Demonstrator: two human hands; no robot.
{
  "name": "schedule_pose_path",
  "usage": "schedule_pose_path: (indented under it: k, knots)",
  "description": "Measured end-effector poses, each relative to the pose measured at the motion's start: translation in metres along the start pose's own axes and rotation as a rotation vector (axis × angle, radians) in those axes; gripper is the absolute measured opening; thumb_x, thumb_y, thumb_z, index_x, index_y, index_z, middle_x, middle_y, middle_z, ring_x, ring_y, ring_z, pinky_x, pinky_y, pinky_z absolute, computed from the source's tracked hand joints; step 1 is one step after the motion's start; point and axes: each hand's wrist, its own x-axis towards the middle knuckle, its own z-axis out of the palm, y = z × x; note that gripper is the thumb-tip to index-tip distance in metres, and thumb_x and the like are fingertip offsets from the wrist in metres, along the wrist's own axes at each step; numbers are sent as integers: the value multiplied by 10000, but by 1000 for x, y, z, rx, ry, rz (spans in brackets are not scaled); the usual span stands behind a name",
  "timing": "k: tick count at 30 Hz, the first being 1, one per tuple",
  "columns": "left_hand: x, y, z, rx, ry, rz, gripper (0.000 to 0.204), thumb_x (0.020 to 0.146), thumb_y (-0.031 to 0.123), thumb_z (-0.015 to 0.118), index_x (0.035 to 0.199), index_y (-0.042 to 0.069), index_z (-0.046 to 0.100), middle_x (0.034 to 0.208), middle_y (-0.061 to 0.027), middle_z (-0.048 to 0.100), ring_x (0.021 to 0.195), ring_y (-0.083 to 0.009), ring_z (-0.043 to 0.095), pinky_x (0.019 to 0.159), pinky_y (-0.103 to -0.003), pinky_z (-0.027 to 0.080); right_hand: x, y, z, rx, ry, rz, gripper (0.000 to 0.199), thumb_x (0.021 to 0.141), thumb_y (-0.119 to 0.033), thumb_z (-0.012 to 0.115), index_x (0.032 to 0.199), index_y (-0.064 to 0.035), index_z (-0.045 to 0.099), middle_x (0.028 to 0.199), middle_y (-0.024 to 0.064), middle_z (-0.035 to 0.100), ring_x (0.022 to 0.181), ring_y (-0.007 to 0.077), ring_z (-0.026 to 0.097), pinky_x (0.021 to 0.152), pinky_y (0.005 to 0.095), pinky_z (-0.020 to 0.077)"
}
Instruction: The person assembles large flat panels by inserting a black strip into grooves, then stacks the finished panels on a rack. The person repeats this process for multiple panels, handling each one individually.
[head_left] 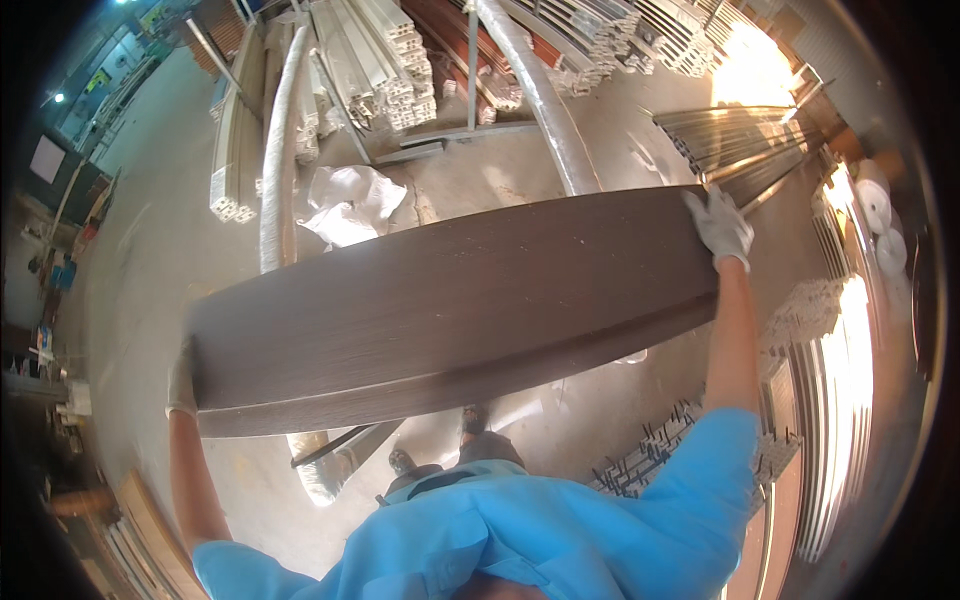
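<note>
A long dark brown panel (470, 290) spans the space in front of me, with a stepped ledge along its near side. My left hand (182, 382), in a light work glove, grips the panel's left end; most of its fingers are hidden by that end. At the opposite end, my right hand (722, 228) wears a similar glove and clasps the far corner. Both arms are stretched wide. Two film-wrapped beams, the left one (283, 170) and the right one (535, 95), run beneath the panel. Whether the panel touches them I cannot tell.
Stacks of pale profiles (375, 65) lie on racks at the far side. Dark metal profiles (730, 140) sit beyond my right hand. Crumpled white plastic (350, 203) lies on the floor. Long strips (835, 420) and bundled profiles (650, 455) line the right side; boards (155, 530) are at lower left.
</note>
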Motion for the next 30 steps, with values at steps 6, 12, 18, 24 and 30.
schedule_pose_path:
  k: [6,12,18,24,30]
  knots:
    - [26,-13,-16,75,35,32,757,955,557,557,1430,-27,479,1420,-70,539,1281,-167,486,1131,-285,292,-178,-227,-25,78,208,-1157,472,891,-448,564,1058,-13,639,928,222,678,780,354,685,694,487,542]
    - [45,-24,-29,193,76,122,806,944,623,530,1411,-34,497,1402,-107,559,1271,-186,494,1126,-306,307,-164,-196,2,342,-149,-1205,699,958,-576,446,1504,-142,402,1582,140,332,1482,353,244,1195,518,220]
    - [56,-33,-48,368,-20,124,680,1014,516,423,1445,-9,456,1467,-112,503,1346,-215,451,1153,-323,291,-76,165,29,82,123,158,516,989,-447,500,1345,-77,548,1424,135,520,1243,283,543,968,449,489]
    - [37,-34,-31,629,58,375,697,1021,564,370,1446,18,450,1499,-144,464,1425,-229,384,1161,-327,274,-296,272,178,574,-297,773,520,992,-421,515,1332,-27,540,1366,127,556,1186,252,558,980,409,458]
    - [-5,-20,-40,-60,-149,90,567,999,493,498,1281,21,637,1020,-139,678,901,-232,671,812,-329,522,-410,155,236,928,-514,1028,527,995,-394,529,1318,22,532,1308,118,591,1129,221,573,993,369,427]
